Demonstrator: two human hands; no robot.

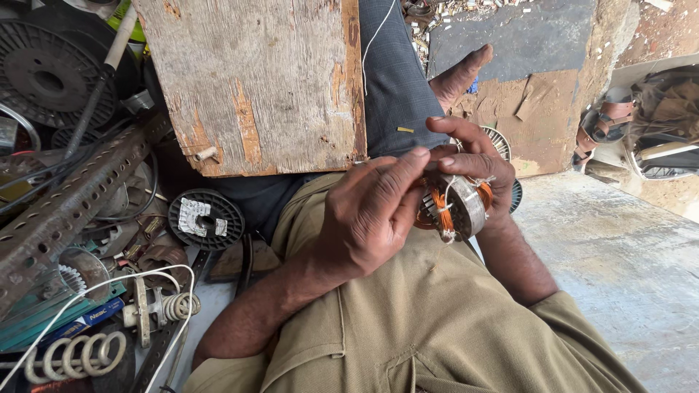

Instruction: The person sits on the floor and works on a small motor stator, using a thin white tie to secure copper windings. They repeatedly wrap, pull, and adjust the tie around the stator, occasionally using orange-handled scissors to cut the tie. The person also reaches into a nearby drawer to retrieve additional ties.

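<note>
A round metal motor stator (459,206) wound with copper-orange wire sits in front of my chest. My right hand (473,156) curls around its far side and grips it. My left hand (371,211) covers its near side, fingers pinched at a thin white thread (445,195) tied across the copper winding. Another finned round part (502,142) shows just behind the right hand. My olive shirt (408,320) fills the lower middle of the view.
A worn wooden board (255,80) lies over my lap. At the left lies a heap of scrap: black spools (207,218), a perforated steel angle (65,204), springs (73,356) and cables. My bare foot (459,76) rests ahead. Sandals (604,120) lie at the right on concrete floor (619,255).
</note>
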